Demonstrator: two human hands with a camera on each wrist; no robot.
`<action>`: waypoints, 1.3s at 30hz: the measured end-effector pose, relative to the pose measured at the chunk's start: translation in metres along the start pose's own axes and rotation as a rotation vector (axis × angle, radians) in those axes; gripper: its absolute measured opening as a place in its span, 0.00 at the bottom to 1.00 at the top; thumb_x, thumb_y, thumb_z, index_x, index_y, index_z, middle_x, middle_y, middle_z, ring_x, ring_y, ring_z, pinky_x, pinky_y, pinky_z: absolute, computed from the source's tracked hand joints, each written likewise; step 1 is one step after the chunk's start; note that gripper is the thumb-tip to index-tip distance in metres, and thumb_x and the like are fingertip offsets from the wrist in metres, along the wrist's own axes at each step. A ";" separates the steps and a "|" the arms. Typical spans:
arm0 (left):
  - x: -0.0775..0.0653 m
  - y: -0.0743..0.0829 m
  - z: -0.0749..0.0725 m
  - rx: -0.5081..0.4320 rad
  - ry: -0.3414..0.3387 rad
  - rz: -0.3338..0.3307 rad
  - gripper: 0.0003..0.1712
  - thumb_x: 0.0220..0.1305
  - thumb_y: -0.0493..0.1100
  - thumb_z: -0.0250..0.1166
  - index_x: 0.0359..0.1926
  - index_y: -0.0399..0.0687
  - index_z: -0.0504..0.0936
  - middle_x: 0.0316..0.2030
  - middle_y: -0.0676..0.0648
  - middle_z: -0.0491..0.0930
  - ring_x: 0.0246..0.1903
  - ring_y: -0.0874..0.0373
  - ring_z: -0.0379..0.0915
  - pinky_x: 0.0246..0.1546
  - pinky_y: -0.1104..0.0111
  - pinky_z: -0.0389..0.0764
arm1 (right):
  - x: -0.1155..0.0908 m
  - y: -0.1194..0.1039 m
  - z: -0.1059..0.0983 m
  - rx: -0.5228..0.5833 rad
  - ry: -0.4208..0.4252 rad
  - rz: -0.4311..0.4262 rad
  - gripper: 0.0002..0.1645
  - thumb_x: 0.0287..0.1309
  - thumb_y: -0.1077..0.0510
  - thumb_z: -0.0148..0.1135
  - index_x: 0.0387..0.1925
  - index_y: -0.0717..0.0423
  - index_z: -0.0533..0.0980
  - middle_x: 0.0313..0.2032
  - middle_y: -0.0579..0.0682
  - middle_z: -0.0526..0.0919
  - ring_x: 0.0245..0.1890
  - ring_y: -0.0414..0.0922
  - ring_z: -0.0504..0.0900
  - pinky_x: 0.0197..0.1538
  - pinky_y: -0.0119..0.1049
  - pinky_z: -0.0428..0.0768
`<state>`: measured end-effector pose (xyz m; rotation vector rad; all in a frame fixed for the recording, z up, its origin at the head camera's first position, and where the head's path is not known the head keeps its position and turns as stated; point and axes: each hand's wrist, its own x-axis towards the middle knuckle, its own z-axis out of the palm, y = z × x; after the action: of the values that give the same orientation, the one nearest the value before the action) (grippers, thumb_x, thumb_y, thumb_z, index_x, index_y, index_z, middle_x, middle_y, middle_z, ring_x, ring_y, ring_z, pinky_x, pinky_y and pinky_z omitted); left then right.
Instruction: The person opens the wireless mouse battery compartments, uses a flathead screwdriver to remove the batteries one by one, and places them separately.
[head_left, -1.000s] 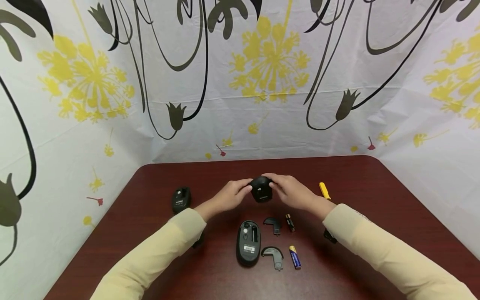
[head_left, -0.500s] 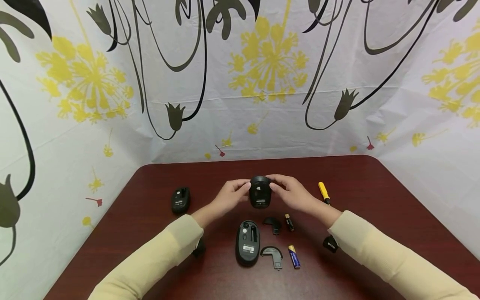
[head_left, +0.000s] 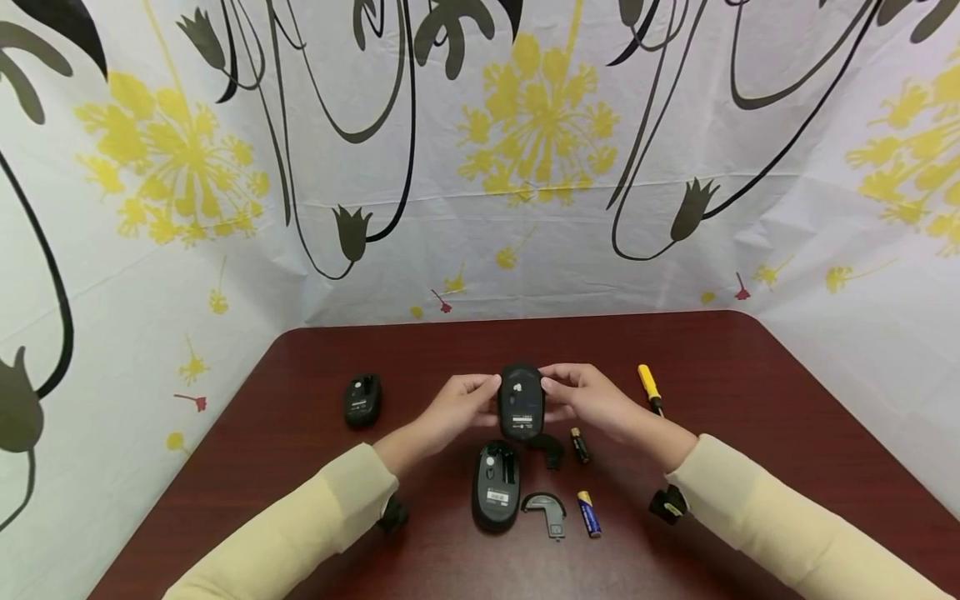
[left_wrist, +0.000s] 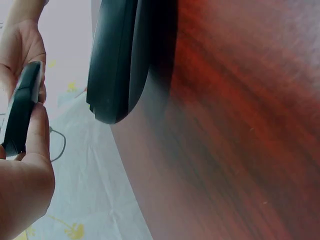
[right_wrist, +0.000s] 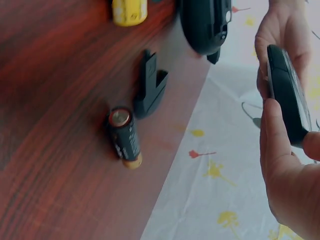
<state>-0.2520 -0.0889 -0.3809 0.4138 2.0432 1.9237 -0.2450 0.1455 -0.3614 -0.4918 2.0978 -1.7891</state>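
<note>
My left hand (head_left: 448,407) and right hand (head_left: 596,402) hold a black computer mouse (head_left: 522,403) between them, each gripping one long side. Its underside faces the head camera, showing a small label. Side-on, the same mouse (right_wrist: 287,95) appears thin in the right wrist view, with fingers and thumb pinching its edges. Just below it on the table lies a second mouse (head_left: 497,489), bottom up with its battery slot uncovered. Beside that are a black curved battery cover (head_left: 553,452), a grey one (head_left: 551,512), a dark AA battery (head_left: 580,447) and a blue AA battery (head_left: 589,515).
A third mouse (head_left: 362,400) lies bottom up at the left on the dark red table (head_left: 435,558). At the right is a screwdriver (head_left: 647,381) with a yellow handle. A patterned white cloth (head_left: 480,283) hangs behind the table.
Both hands have brought the held mouse down and nearer, toward the mouse on the table. It has tilted so that its underside now shows fully. The things on the table stay put.
</note>
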 end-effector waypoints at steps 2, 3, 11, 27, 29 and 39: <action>-0.003 -0.001 0.001 -0.005 -0.002 -0.016 0.23 0.75 0.47 0.52 0.57 0.31 0.77 0.46 0.37 0.82 0.42 0.54 0.81 0.44 0.62 0.82 | -0.002 -0.001 0.001 0.029 -0.016 0.018 0.24 0.74 0.59 0.48 0.63 0.70 0.66 0.53 0.64 0.76 0.48 0.54 0.82 0.53 0.55 0.77; -0.004 -0.001 0.001 -0.004 -0.002 -0.025 0.23 0.75 0.47 0.52 0.57 0.30 0.77 0.45 0.37 0.82 0.41 0.54 0.81 0.43 0.62 0.83 | -0.003 -0.001 0.002 0.039 -0.022 0.024 0.24 0.74 0.59 0.48 0.63 0.71 0.65 0.53 0.64 0.77 0.49 0.54 0.82 0.52 0.54 0.77; -0.015 -0.002 0.002 -0.002 -0.001 -0.064 0.25 0.76 0.49 0.51 0.55 0.30 0.77 0.39 0.41 0.82 0.36 0.55 0.82 0.40 0.63 0.84 | -0.009 -0.003 0.010 0.075 -0.053 0.053 0.24 0.74 0.58 0.48 0.61 0.74 0.66 0.50 0.63 0.79 0.48 0.53 0.82 0.49 0.46 0.81; -0.023 -0.006 0.003 -0.007 -0.081 -0.041 0.25 0.71 0.45 0.60 0.61 0.32 0.74 0.47 0.39 0.82 0.42 0.55 0.81 0.44 0.61 0.82 | -0.012 -0.003 0.016 0.135 -0.046 0.129 0.24 0.75 0.59 0.46 0.62 0.75 0.63 0.49 0.62 0.78 0.45 0.51 0.82 0.49 0.44 0.82; -0.024 -0.006 0.003 0.000 -0.079 -0.039 0.25 0.70 0.45 0.60 0.61 0.32 0.75 0.46 0.39 0.82 0.41 0.55 0.81 0.44 0.61 0.83 | -0.013 -0.003 0.017 0.137 -0.038 0.133 0.24 0.75 0.59 0.46 0.62 0.75 0.64 0.49 0.62 0.78 0.46 0.51 0.82 0.49 0.44 0.82; -0.024 -0.008 0.004 0.024 -0.054 -0.042 0.23 0.69 0.47 0.62 0.58 0.35 0.78 0.45 0.41 0.83 0.40 0.54 0.82 0.42 0.61 0.83 | -0.014 0.000 0.018 0.134 -0.031 0.130 0.23 0.75 0.59 0.46 0.61 0.75 0.65 0.47 0.62 0.79 0.44 0.51 0.82 0.49 0.44 0.82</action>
<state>-0.2288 -0.0951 -0.3882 0.4203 2.0261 1.8454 -0.2246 0.1364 -0.3635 -0.3367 1.9274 -1.8193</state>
